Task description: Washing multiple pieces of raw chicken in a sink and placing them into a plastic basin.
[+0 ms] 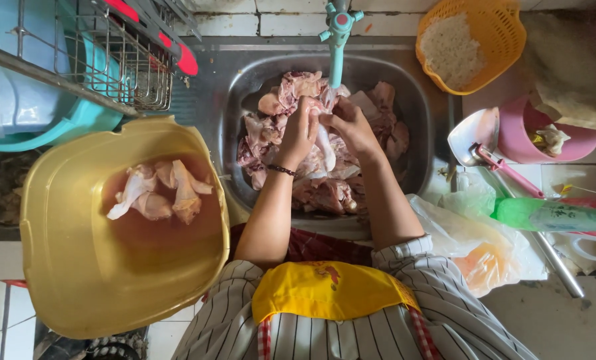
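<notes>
Head view: both hands meet over the middle of the stainless steel sink basin (pixel 414 100), right under the teal plastic tap (pixel 338 40) that juts from the back edge, so the running-water spot falls on what they hold. The left hand (pixel 300 130), with a dark beaded bracelet (pixel 282 170) at the wrist, has its grip clenched around a pale raw chicken piece (pixel 323 143); the right hand (pixel 351 123) pinches the same piece from the other side, fingers curled tight on it, as if to pull skin or fat away. The piece hangs just above a heap of pink raw chicken parts (pixel 324 190) that fills the basin floor, which keeps drips and scraps inside the sink.

At the sink's left edge sits a large yellow plastic tub (pixel 64 267), tilted toward the person, with brownish water and a few pale chicken pieces (pixel 161 190) lying in it, close enough for a short reach from the basin. Behind it, at the back left corner, a wire dish rack (pixel 124 67) stands over a teal plastic bowl (pixel 64 123).

On the worktop to the right of the sink, an orange plastic colander (pixel 504 33) holds something white, near a pink plastic cup (pixel 521 137), a metal scoop with a pink handle (pixel 474 137), a green plastic bottle (pixel 551 215) lying flat and a crumpled clear plastic bag (pixel 478 247) at the front edge.
</notes>
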